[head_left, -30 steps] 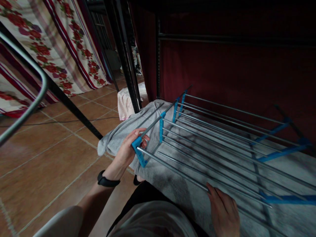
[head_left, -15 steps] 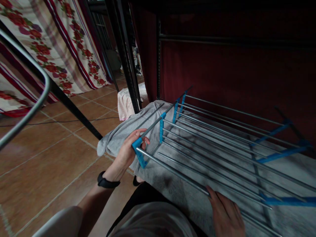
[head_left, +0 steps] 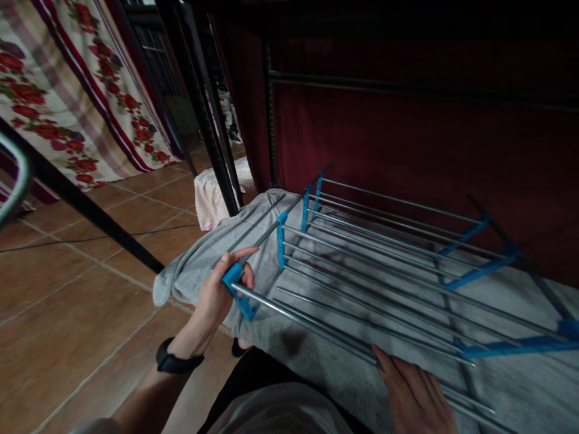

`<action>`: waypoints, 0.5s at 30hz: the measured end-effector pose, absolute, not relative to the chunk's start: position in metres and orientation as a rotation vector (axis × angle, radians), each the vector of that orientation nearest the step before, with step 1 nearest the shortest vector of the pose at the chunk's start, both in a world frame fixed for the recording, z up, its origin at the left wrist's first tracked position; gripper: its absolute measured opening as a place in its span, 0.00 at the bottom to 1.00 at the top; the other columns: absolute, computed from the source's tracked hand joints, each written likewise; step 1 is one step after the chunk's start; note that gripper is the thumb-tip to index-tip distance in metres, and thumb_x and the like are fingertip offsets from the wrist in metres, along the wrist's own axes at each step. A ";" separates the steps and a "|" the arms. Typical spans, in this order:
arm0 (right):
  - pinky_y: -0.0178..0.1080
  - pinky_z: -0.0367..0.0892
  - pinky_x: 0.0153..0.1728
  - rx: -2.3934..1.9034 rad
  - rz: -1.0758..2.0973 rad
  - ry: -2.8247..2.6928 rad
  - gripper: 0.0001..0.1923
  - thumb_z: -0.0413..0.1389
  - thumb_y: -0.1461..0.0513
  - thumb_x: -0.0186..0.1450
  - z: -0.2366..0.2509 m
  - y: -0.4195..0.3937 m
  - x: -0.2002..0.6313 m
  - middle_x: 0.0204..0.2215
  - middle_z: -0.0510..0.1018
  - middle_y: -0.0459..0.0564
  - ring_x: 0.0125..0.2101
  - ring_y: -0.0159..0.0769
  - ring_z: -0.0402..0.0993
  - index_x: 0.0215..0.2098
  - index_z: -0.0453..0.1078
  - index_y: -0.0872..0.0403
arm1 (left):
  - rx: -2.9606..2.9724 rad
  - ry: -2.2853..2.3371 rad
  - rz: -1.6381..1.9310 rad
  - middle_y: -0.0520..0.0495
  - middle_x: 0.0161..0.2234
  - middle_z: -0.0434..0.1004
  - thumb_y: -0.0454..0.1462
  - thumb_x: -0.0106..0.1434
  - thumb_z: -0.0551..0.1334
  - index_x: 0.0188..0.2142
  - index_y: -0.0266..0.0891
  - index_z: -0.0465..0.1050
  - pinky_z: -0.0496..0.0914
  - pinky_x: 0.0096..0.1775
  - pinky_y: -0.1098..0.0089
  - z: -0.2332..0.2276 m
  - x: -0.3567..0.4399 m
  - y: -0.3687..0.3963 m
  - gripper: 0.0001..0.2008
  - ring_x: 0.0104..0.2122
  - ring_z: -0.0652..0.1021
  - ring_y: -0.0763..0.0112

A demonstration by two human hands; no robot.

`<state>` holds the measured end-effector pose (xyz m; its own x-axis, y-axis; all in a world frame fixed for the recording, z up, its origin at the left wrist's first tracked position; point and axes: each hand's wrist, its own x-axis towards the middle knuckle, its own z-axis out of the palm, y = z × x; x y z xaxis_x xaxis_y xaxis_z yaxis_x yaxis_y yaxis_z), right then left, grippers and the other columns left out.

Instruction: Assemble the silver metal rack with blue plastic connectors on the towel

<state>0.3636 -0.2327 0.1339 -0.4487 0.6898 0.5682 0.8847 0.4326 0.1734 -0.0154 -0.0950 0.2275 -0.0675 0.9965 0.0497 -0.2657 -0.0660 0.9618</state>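
Note:
A rack of thin metal tubes with blue plastic brackets lies on a grey blanket. At its near left corner, my left hand is closed around the blue bracket, the index finger along the dark side bar and other fingertips curled inside. My right hand wraps over the rack's near front tube, knuckles up, with its fingertips partly hidden beneath. More blue brackets join the tubes at the right end.
Black metal frame posts stand at the far left of the blanket, before a dark red cloth. A flowered curtain hangs over the tiled floor. A curved grey tube juts in at left.
The view has turned a little to the right, so everything sits further left. Both hands keep their hold on the rack, which shows more of its right end.

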 end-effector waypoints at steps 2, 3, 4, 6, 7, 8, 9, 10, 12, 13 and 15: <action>0.42 0.66 0.43 -1.331 -0.653 -2.287 0.29 0.46 0.66 0.68 0.135 -0.232 0.364 0.44 0.81 0.52 0.37 0.39 0.75 0.67 0.62 0.50 | 1.037 1.027 1.409 0.49 0.19 0.70 0.55 0.66 0.54 0.50 0.35 0.77 0.59 0.19 0.73 0.228 -0.016 -0.094 0.29 0.18 0.66 0.72; 0.42 0.66 0.43 -1.332 -0.652 -2.291 0.29 0.45 0.66 0.68 0.136 -0.231 0.364 0.44 0.81 0.52 0.37 0.39 0.75 0.66 0.63 0.49 | 1.043 1.031 1.407 0.50 0.18 0.69 0.54 0.66 0.55 0.49 0.35 0.78 0.58 0.19 0.73 0.229 -0.016 -0.094 0.28 0.17 0.64 0.72; 0.42 0.66 0.43 -1.332 -0.644 -2.297 0.29 0.45 0.66 0.68 0.137 -0.230 0.364 0.44 0.80 0.51 0.37 0.40 0.75 0.66 0.64 0.48 | 1.046 1.038 1.407 0.50 0.18 0.68 0.53 0.66 0.55 0.48 0.36 0.78 0.58 0.19 0.73 0.229 -0.016 -0.094 0.26 0.16 0.63 0.73; 0.42 0.66 0.43 -1.347 -0.623 -2.297 0.28 0.44 0.67 0.68 0.141 -0.229 0.362 0.44 0.80 0.51 0.38 0.40 0.75 0.65 0.64 0.48 | 1.042 1.052 1.411 0.51 0.17 0.67 0.52 0.66 0.55 0.46 0.37 0.78 0.57 0.19 0.73 0.230 -0.016 -0.093 0.24 0.16 0.62 0.74; 0.42 0.66 0.44 -1.360 -0.618 -2.282 0.28 0.44 0.68 0.68 0.144 -0.229 0.360 0.43 0.80 0.51 0.39 0.40 0.74 0.65 0.65 0.49 | 1.037 1.058 1.413 0.51 0.17 0.66 0.52 0.66 0.55 0.46 0.38 0.78 0.57 0.19 0.73 0.230 -0.016 -0.093 0.23 0.16 0.61 0.74; 0.42 0.66 0.44 -1.371 -0.615 -2.265 0.28 0.45 0.68 0.68 0.147 -0.229 0.357 0.43 0.80 0.51 0.39 0.40 0.74 0.64 0.66 0.49 | 1.033 1.066 1.415 0.51 0.17 0.66 0.51 0.66 0.55 0.45 0.39 0.79 0.57 0.19 0.73 0.231 -0.015 -0.093 0.22 0.16 0.61 0.74; 0.42 0.66 0.45 -1.384 -0.604 -2.251 0.27 0.45 0.68 0.68 0.150 -0.229 0.353 0.43 0.80 0.51 0.39 0.40 0.74 0.64 0.66 0.50 | 1.030 1.076 1.416 0.51 0.17 0.66 0.51 0.65 0.55 0.44 0.39 0.79 0.58 0.19 0.73 0.232 -0.015 -0.094 0.22 0.16 0.61 0.74; 0.42 0.65 0.45 -1.400 -0.589 -2.232 0.27 0.46 0.69 0.68 0.153 -0.229 0.349 0.42 0.80 0.51 0.39 0.40 0.74 0.63 0.67 0.51 | 1.028 1.087 1.416 0.51 0.17 0.65 0.51 0.65 0.56 0.43 0.40 0.79 0.58 0.19 0.72 0.233 -0.014 -0.094 0.21 0.16 0.61 0.73; 0.42 0.66 0.45 -1.425 -0.541 -2.179 0.25 0.47 0.69 0.68 0.158 -0.230 0.340 0.41 0.79 0.51 0.39 0.39 0.73 0.61 0.68 0.51 | 1.023 1.109 1.414 0.51 0.17 0.65 0.51 0.65 0.55 0.42 0.42 0.80 0.58 0.20 0.72 0.236 -0.013 -0.094 0.21 0.16 0.61 0.73; 0.42 0.66 0.45 -1.438 -0.511 -2.139 0.25 0.47 0.70 0.68 0.160 -0.230 0.335 0.41 0.79 0.50 0.38 0.39 0.73 0.60 0.69 0.50 | 1.020 1.125 1.405 0.51 0.17 0.65 0.51 0.65 0.55 0.42 0.42 0.80 0.58 0.20 0.71 0.238 -0.013 -0.094 0.21 0.17 0.61 0.72; 0.42 0.67 0.43 -1.472 -0.442 -2.038 0.24 0.47 0.70 0.68 0.164 -0.230 0.325 0.39 0.79 0.49 0.37 0.38 0.73 0.58 0.70 0.49 | 1.039 1.174 1.380 0.51 0.17 0.65 0.52 0.65 0.54 0.41 0.45 0.80 0.60 0.20 0.71 0.239 -0.014 -0.093 0.21 0.17 0.62 0.72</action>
<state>0.3252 -0.2302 0.1638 -0.2225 0.7473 0.6261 0.9395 0.3358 -0.0670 -0.0144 -0.0928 0.2395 -0.1253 0.9921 0.0032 -0.1560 -0.0229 0.9875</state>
